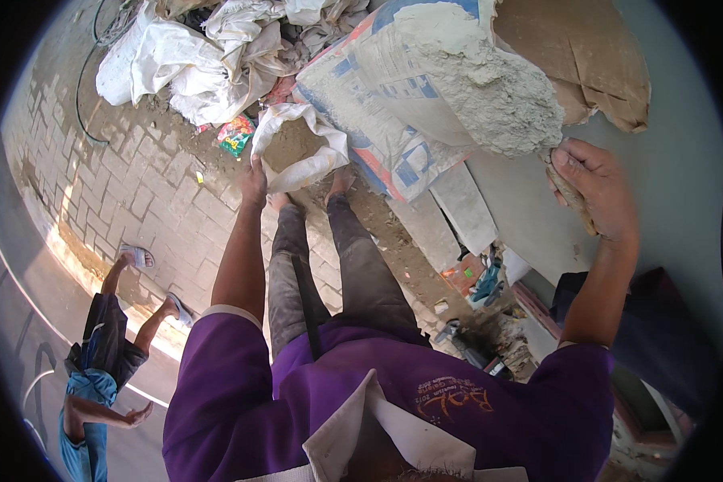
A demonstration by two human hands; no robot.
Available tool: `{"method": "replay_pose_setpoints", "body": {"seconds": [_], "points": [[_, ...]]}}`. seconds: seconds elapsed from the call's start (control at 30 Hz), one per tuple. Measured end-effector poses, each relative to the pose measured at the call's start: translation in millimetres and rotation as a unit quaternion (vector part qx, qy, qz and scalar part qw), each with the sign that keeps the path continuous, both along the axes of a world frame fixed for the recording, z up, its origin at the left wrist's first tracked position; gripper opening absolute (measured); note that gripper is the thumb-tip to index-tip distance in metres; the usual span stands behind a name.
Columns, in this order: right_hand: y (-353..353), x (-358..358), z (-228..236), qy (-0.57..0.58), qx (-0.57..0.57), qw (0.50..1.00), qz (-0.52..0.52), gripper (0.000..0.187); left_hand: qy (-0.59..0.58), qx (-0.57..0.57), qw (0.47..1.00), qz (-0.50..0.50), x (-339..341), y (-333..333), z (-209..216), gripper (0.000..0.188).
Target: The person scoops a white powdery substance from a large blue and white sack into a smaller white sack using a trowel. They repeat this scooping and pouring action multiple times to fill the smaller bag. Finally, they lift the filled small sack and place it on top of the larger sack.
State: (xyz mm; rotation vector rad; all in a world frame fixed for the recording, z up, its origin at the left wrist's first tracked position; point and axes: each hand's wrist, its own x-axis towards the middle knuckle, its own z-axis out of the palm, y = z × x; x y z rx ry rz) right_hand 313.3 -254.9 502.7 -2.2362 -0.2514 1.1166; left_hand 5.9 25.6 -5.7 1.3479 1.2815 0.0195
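- From where I stand, the open white sack [317,169] is on the ground just ahead of the worker's bare feet, beside the printed bag [369,104].
- The left hand [254,185] has its fingers bent on the sack's left rim, gripping the edge; how firmly, I can't tell.
- The right hand [598,189] is closed around a tan strip [574,197] beside the pale powder [474,88]; handle or torn paper, I can't make out.
- The sack's wall looks soft and floppy, while the brown, sandy fill [291,146] should make it bottom-heavy. I'd take the rolled rim on both sides, and support it beneath if lifting.
- The powder looks loose and clumpy, likely to spill; its bag looks heavy and its paper easy to tear, so I'd keep hands off ragged edges.
- My count: one open sack, one printed bag, one tan strip, one brown paper sheet [582,56], one green-and-red packet [236,136], one passer-by [96,345]. The heaped white sacks [185,64] are too tangled to number.
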Motion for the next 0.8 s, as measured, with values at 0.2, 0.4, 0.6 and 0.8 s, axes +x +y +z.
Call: {"method": "replay_pose_setpoints", "body": {"seconds": [0.2,0.4,0.6,0.8], "points": [[40.0,-36.4,-95.2,0.077,-0.021,0.992,0.102,0.027,-0.024,-0.017,0.999,0.045,-10.5,3.9,-3.1,0.057],[72.9,-56.2,-237.7,0.020,-0.061,0.962,0.264,0.032,-0.037,-0.098,0.993,0.050,1.5,14.3,31.0,0.050],[123.1,-91.3,-454.2,-0.046,-0.138,0.900,0.410,0.038,-0.058,-0.120,0.986,0.104,14.4,11.2,50.1,0.048],[144.9,-156.2,-558.3,0.020,-0.323,0.865,0.383,0.031,-0.109,-0.106,0.976,0.154,19.3,-2.5,48.7,0.049]]}}
